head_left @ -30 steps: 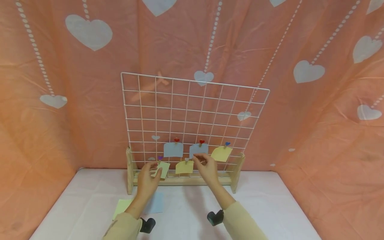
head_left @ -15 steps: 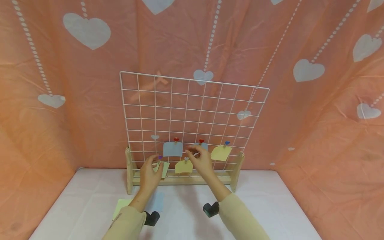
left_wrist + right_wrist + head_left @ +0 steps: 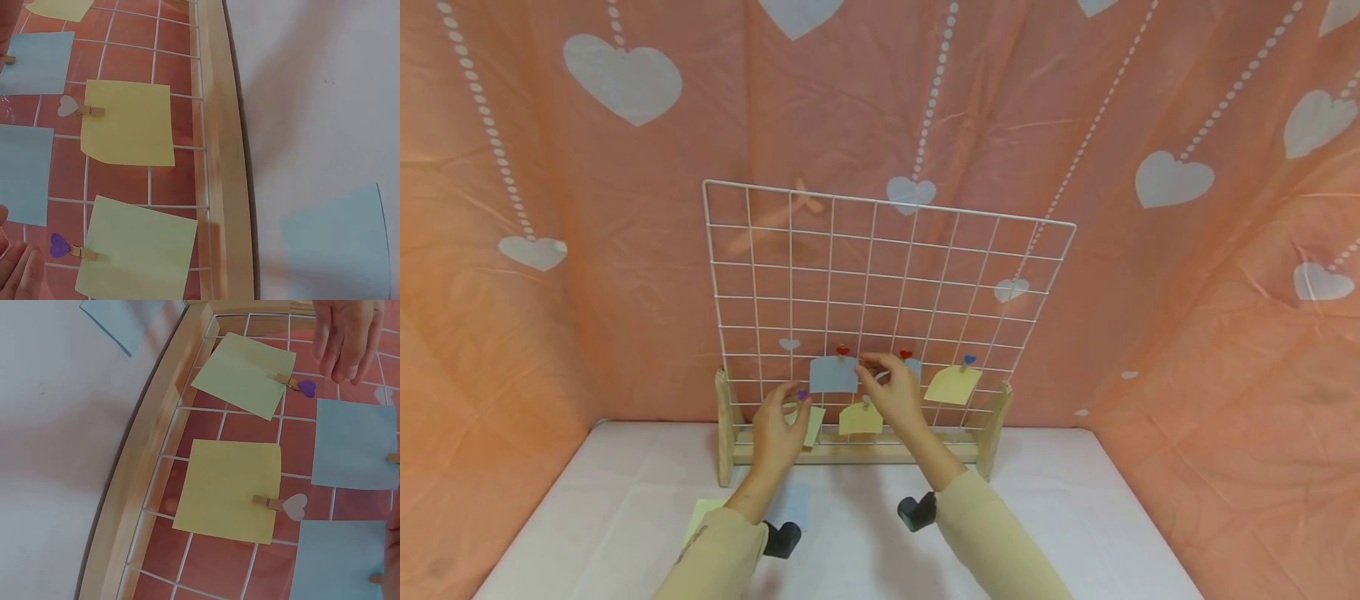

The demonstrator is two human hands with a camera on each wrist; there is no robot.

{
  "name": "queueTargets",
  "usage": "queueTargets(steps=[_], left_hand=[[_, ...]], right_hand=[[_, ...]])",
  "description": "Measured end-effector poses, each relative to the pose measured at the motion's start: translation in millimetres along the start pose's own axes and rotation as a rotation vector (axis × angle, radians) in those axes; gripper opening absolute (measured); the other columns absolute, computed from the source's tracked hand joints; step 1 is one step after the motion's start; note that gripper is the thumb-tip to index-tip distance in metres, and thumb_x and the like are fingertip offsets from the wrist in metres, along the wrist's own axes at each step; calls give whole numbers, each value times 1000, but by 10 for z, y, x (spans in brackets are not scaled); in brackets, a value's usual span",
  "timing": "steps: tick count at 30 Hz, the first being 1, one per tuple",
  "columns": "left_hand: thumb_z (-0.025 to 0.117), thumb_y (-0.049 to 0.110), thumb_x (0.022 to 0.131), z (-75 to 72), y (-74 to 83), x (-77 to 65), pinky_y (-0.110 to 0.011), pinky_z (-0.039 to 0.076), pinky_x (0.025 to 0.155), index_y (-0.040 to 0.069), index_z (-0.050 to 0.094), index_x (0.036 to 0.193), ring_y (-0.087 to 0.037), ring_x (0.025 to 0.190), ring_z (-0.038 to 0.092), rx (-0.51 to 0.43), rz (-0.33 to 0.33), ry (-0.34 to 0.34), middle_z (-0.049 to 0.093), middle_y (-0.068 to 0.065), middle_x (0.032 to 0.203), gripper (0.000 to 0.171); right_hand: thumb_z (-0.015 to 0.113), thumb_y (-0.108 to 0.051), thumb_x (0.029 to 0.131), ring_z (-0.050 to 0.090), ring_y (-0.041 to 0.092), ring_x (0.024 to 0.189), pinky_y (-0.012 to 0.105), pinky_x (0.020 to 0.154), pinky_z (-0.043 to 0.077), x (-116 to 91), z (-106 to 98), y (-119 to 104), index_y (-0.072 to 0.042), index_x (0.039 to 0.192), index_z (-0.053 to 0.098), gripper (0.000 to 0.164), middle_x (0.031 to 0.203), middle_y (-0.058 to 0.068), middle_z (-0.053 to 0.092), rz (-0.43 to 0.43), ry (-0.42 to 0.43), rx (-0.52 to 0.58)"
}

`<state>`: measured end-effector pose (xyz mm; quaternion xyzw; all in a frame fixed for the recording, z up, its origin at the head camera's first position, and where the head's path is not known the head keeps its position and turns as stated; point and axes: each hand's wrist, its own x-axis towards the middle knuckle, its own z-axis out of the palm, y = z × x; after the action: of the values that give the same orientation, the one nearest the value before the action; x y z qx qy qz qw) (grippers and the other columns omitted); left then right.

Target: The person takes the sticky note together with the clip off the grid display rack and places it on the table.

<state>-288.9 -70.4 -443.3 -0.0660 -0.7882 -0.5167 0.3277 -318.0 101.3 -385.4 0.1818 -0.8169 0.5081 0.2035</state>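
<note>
The left hand (image 3: 778, 429) is at the left end of the white wire grid (image 3: 876, 201), beside the light green note (image 3: 244, 375) and its purple heart clip (image 3: 306, 388); its fingers are relaxed and, in the right wrist view, hang apart from both. The right hand (image 3: 895, 396) is at the right edge of the left blue note (image 3: 833, 377), thumb and fingers bent; whether they pinch that edge cannot be told. This hand stands in front of most of the right blue note (image 3: 340, 562), while the left hand hides part of the light green note. 2 yellow notes hang too: the lower yellow note (image 3: 861, 419) under a white heart clip (image 3: 295, 507), between the hands, and the right yellow note (image 3: 953, 387) under a blue heart clip (image 3: 970, 360). The grid stands in a wooden base (image 3: 857, 454) on the far part of the white desk (image 3: 1045, 492). Nearer, at left, lie a loose blue note (image 3: 340, 250) and a loose green note (image 3: 700, 518), partly behind the left arm. A peach curtain (image 3: 632, 275) with pale hearts hangs at the far side.
</note>
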Motion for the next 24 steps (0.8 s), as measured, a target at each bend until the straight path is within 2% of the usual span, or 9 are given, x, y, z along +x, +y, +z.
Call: queueTargets(steps=[10,24], left_hand=[[66,-1,84,44,39,67,-51,53,82,-9,59,114,-41,89,66,6,-33,-28,66,-26,103,32],[62,-6,87,76,55,134,-45,55,82,-10,58,115,-41,94,66,-65,-63,-54,64,-28,106,28]], right_hand=[[67,-6,88,64,29,83,22,68,55,92,82,-54,5,110,67,25,92,18,68,-68,4,-45],[64,-8,91,66,28,80,23,69,55,175,181,-131,5,109,68,22,94,18,69,-91,-4,-58]])
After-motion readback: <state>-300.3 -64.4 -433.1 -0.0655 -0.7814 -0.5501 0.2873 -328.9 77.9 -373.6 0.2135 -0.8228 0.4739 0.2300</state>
